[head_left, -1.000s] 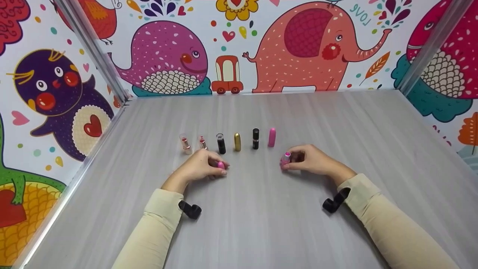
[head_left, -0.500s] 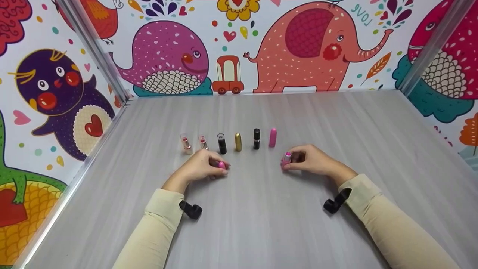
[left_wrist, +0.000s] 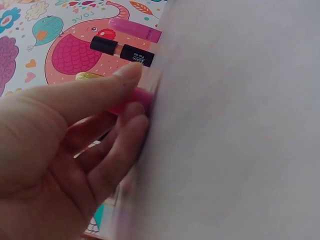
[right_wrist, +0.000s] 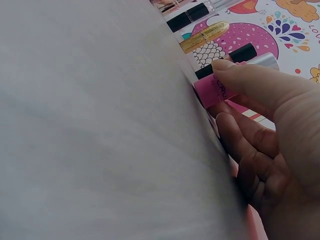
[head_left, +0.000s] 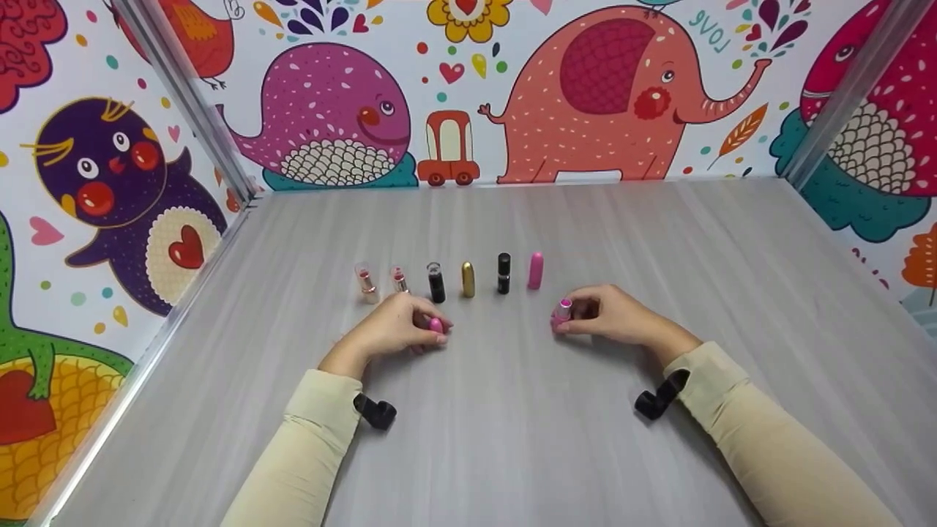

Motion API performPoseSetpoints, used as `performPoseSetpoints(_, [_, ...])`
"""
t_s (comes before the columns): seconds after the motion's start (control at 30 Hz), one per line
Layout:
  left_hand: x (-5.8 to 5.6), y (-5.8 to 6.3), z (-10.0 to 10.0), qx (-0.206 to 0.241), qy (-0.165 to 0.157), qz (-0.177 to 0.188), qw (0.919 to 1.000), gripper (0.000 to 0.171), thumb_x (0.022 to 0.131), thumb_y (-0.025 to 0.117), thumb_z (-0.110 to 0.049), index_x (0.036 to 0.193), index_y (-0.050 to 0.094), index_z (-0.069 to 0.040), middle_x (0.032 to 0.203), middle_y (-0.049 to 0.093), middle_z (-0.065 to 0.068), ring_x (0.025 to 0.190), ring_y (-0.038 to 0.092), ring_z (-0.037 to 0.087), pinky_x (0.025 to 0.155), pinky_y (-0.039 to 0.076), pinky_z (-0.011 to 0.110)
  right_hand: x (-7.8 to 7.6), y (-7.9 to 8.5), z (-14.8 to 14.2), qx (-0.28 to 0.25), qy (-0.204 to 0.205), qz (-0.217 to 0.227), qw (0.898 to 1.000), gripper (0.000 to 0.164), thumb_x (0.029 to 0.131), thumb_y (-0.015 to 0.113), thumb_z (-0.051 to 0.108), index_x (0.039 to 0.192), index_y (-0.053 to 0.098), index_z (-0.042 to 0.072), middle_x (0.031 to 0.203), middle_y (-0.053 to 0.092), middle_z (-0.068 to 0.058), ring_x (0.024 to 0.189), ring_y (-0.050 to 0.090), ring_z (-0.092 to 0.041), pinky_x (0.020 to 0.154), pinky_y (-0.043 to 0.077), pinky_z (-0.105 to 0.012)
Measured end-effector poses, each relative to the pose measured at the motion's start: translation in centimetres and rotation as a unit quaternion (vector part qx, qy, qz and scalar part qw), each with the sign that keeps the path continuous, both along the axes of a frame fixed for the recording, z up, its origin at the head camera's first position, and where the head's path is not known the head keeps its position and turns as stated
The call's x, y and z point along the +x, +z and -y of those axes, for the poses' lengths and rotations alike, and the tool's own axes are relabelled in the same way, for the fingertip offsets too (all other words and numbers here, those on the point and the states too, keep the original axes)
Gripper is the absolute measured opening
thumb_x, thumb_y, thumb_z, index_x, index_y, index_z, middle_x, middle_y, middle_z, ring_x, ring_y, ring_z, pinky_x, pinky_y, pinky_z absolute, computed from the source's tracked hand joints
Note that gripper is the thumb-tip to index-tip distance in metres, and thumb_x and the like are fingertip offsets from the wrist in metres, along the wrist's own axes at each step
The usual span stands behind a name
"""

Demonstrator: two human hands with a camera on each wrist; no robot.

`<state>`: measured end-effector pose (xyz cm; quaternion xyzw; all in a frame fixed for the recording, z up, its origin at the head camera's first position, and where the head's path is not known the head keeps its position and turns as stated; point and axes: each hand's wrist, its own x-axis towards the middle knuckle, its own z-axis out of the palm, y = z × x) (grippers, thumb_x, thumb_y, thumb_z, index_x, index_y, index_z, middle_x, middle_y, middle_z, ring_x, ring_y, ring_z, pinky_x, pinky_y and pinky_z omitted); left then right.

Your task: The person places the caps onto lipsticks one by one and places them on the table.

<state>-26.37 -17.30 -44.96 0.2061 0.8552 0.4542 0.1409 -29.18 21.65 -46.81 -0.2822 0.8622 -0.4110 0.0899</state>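
In the head view, my left hand (head_left: 392, 326) pinches a rounded pink lipstick cap (head_left: 435, 325) low over the table, in front of the row of lipsticks. The left wrist view shows the cap (left_wrist: 144, 96) between thumb and fingers, partly covered by them. Further right, my right hand (head_left: 615, 315) grips an uncapped lipstick (head_left: 564, 310) upright at the table, its silver collar and bright pink tip uppermost. Dark lettering marks the pink base of this lipstick (right_wrist: 214, 91) in the right wrist view, with the thumb lying across it.
Behind the hands stands a row: two clear-capped lipsticks (head_left: 367, 285), a black one with a clear top (head_left: 436, 284), a gold one (head_left: 468, 280), a black one (head_left: 504, 274) and a closed pink one (head_left: 536, 271). Printed panels (head_left: 454, 88) wall the grey table (head_left: 498, 410).
The camera view has shifted very slightly. Both hands keep their places and their holds on the cap and the lipstick.
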Motion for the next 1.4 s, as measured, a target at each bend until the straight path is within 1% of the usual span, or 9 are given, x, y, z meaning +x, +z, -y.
performPoseSetpoints(0.13, [0.1,0.7,0.1,-0.027,-0.011,-0.025,0.9993,0.022,0.092,0.085,-0.007,0.112,0.081,-0.001,0.096,0.074,0.008,0.072,0.067,0.011,0.064,0.062,0.031,0.0,0.0,0.0,0.007,-0.003,-0.004,1.0,0.022,0.089,0.09,0.025,0.102,0.078,0.012,0.082,0.064,0.003,0.077,0.056,-0.013,0.068,0.044,-0.023])
performPoseSetpoints(0.37, [0.3,1.7,0.5,-0.046,-0.002,-0.057,0.9973,0.023,0.091,0.085,-0.008,0.113,0.081,-0.002,0.088,0.073,0.003,0.07,0.065,0.01,0.063,0.058,0.025,0.0,-0.1,0.0,0.011,0.001,-0.008,1.0,0.023,0.09,0.089,0.024,0.105,0.079,0.011,0.083,0.066,0.002,0.078,0.057,-0.014,0.068,0.045,-0.023])
performPoseSetpoints(0.47, [0.3,2.0,0.5,-0.052,-0.007,-0.073,0.996,0.022,0.091,0.085,-0.009,0.112,0.081,-0.003,0.088,0.073,0.002,0.072,0.064,0.011,0.064,0.055,0.025,-0.1,-0.1,-0.1,0.01,0.003,-0.012,1.0,0.023,0.09,0.089,0.024,0.106,0.079,0.011,0.083,0.065,0.002,0.077,0.056,-0.014,0.068,0.045,-0.023])
performPoseSetpoints(0.63, [0.6,2.7,0.1,-0.062,-0.014,-0.1,0.9929,0.02,0.091,0.086,-0.011,0.11,0.082,-0.005,0.091,0.076,0.0,0.077,0.065,0.013,0.069,0.054,0.028,0.0,0.0,0.0,0.001,0.003,0.0,1.0,0.022,0.089,0.089,0.024,0.102,0.078,0.011,0.08,0.064,0.002,0.075,0.056,-0.01,0.067,0.043,-0.021])
performPoseSetpoints(0.77, [0.8,3.3,-0.3,-0.065,-0.015,-0.107,0.992,0.021,0.091,0.086,-0.012,0.11,0.081,-0.005,0.093,0.076,-0.001,0.08,0.067,0.013,0.071,0.055,0.028,0.0,0.1,0.0,-0.001,0.001,0.005,1.0,0.022,0.089,0.09,0.024,0.102,0.078,0.011,0.08,0.064,0.002,0.074,0.056,-0.01,0.066,0.043,-0.021])
performPoseSetpoints(0.9, [1.0,3.9,-0.5,-0.054,-0.019,-0.103,0.993,0.021,0.092,0.085,-0.01,0.111,0.081,-0.003,0.098,0.076,0.0,0.084,0.069,0.013,0.074,0.057,0.027,0.0,0.1,0.0,-0.001,0.003,0.005,1.0,0.021,0.089,0.089,0.024,0.101,0.078,0.011,0.081,0.065,0.001,0.074,0.056,-0.01,0.066,0.043,-0.021])
performPoseSetpoints(1.17, [1.3,4.9,-0.4,-0.023,-0.034,-0.127,0.991,0.016,0.093,0.082,-0.006,0.109,0.08,-0.001,0.104,0.076,0.004,0.091,0.07,0.016,0.079,0.058,0.026,-0.1,0.0,0.0,0.002,0.005,-0.001,1.0,0.021,0.09,0.089,0.024,0.101,0.077,0.01,0.082,0.066,0.001,0.076,0.057,-0.01,0.067,0.044,-0.022])
performPoseSetpoints(1.3, [1.5,5.3,-0.3,-0.017,-0.033,-0.13,0.9908,0.015,0.095,0.081,-0.008,0.109,0.081,-0.003,0.107,0.075,0.005,0.092,0.069,0.016,0.082,0.06,0.031,-0.1,0.0,0.0,0.005,0.006,-0.003,1.0,0.02,0.091,0.088,0.024,0.1,0.076,0.01,0.082,0.065,0.002,0.076,0.056,-0.011,0.067,0.044,-0.022])
performPoseSetpoints(1.4, [1.7,5.9,-0.2,-0.005,-0.025,-0.121,0.9923,0.014,0.095,0.081,-0.007,0.109,0.082,-0.005,0.11,0.074,0.006,0.093,0.069,0.016,0.085,0.062,0.037,0.0,0.0,0.0,0.006,0.009,-0.005,1.0,0.02,0.091,0.088,0.024,0.1,0.076,0.01,0.082,0.066,0.001,0.075,0.056,-0.01,0.066,0.044,-0.022])
